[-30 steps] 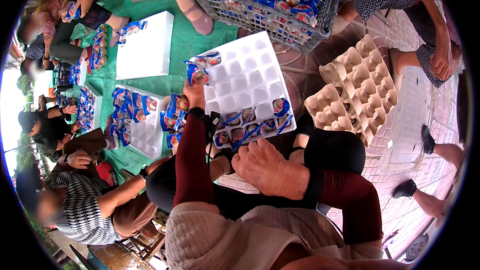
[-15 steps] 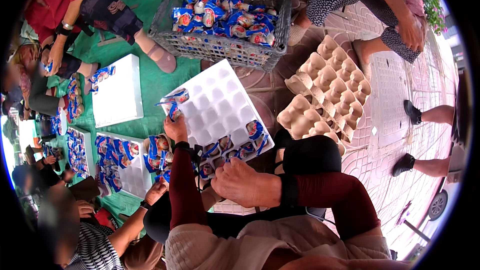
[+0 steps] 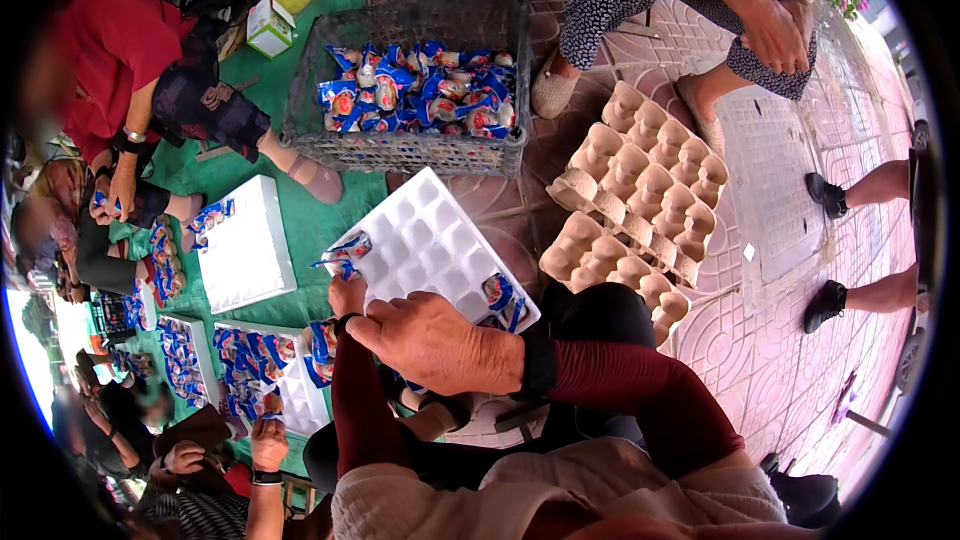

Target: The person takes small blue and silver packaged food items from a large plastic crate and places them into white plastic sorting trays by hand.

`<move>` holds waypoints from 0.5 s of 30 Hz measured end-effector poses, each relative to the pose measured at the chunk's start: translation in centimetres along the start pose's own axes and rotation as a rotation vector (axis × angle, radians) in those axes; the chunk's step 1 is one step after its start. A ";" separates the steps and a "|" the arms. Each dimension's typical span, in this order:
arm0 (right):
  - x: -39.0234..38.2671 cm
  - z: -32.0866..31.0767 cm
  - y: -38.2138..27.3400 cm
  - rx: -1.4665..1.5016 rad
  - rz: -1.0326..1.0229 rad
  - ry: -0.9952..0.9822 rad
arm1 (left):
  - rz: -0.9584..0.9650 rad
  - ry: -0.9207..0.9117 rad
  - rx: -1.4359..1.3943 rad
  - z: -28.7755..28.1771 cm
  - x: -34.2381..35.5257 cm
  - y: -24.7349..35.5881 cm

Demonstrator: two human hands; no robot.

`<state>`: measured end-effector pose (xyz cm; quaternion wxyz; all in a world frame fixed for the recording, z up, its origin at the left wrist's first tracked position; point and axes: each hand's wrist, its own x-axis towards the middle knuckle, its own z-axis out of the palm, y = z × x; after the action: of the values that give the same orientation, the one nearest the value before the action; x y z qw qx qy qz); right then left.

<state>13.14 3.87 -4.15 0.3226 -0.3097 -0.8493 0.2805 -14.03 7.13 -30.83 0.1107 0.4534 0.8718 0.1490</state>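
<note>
My left hand [image 3: 346,290] is closed on a blue-and-white wrapped egg-sized packet [image 3: 343,268] at the left side of a white moulded tray [image 3: 420,233]. My right hand [image 3: 440,340] is curled over the tray's lower part, just right of my left wrist and covering some packets. Whatever it may hold is hidden. More packets [image 3: 500,300] sit in the tray's right corner. Just left of my hands, a small group of packets [image 3: 321,355] stands beside another white tray [image 3: 305,400].
A black crate [image 3: 400,155] of packets stands behind my tray, brown moulded cartons [image 3: 660,200] to the right on paving. Co-workers sit along a green sheet [image 3: 360,190] at left with trays; one co-worker's hand [image 3: 268,445] is low left. Another person's hands [image 3: 778,45] are upper right.
My right hand has moved up and left across the tray toward my left wrist. The view has shifted, so the crate and trays appear lower, with more background showing at the top.
</note>
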 end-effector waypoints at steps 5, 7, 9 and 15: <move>0.6 -1.0 1.4 -0.022 0.050 -0.156 | 0.224 0.264 -0.370 -4.0 2.0 7.5; 0.1 0.2 2.7 -0.033 0.123 -0.325 | 0.438 0.139 -0.789 -5.4 3.5 13.2; -0.3 0.1 3.5 -0.045 0.112 -0.484 | 0.496 -0.220 -0.842 -8.5 3.0 22.3; -0.8 2.3 3.8 -0.105 0.031 -0.527 | 0.759 -0.956 -0.004 -3.5 6.7 37.2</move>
<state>13.31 5.11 -8.49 0.0696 -0.2555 -0.9125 0.3117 9.23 32.39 -14.52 0.4299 0.7489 0.5028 -0.0404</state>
